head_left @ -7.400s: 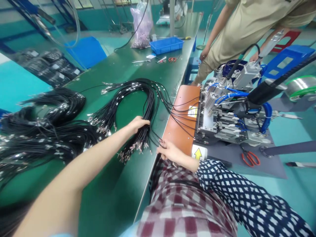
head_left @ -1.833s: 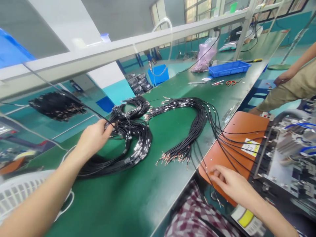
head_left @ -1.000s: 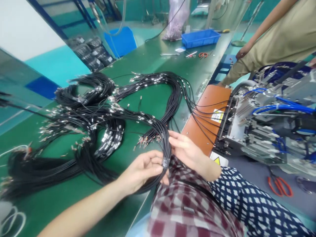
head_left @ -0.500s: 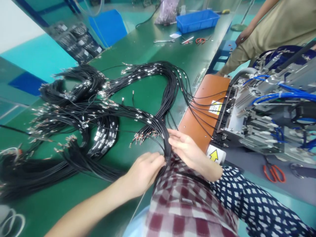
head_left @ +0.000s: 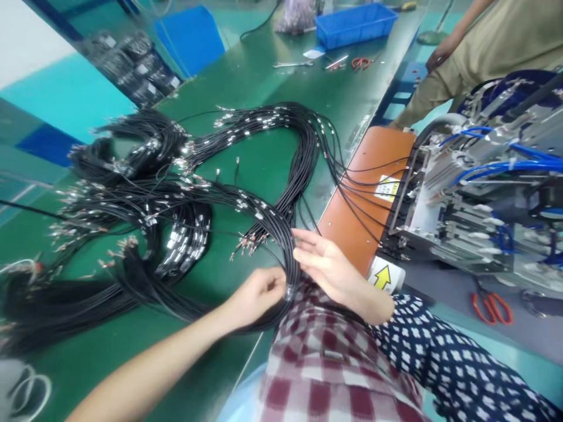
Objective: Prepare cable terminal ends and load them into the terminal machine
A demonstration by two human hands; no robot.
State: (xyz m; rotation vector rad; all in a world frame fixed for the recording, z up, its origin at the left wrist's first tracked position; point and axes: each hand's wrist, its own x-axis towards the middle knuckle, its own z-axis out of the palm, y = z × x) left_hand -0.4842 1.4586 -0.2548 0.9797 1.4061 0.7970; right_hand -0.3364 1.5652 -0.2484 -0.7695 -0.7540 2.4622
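Observation:
A thick bundle of black cables (head_left: 275, 225) with white labels curves across the green table to my lap. My left hand (head_left: 259, 296) is closed, fingers curled, at the near side of the bundle; what is pinched in it, if anything, is hidden. Just beside its fingertips, a shiny band (head_left: 289, 291) goes round the bundle. My right hand (head_left: 332, 269) rests its outstretched fingers against the bundle's right side, not wrapped round it. Behind lies a second black cable bundle (head_left: 303, 158), bent in an arch, with copper-coloured ends near the first bundle.
More cable bundles (head_left: 145, 234) cover the left of the table. At right is a machine (head_left: 479, 193) with an orange plate (head_left: 365, 176), several cables running into it. Red-handled scissors (head_left: 491, 306) lie below it. A blue bin (head_left: 356, 26) stands at the back; a person (head_left: 479, 53) stands behind the machine.
My left hand has drawn slightly left and its fingers have curled tighter, showing the shiny band. My right hand and the cable bundle have shifted slightly left.

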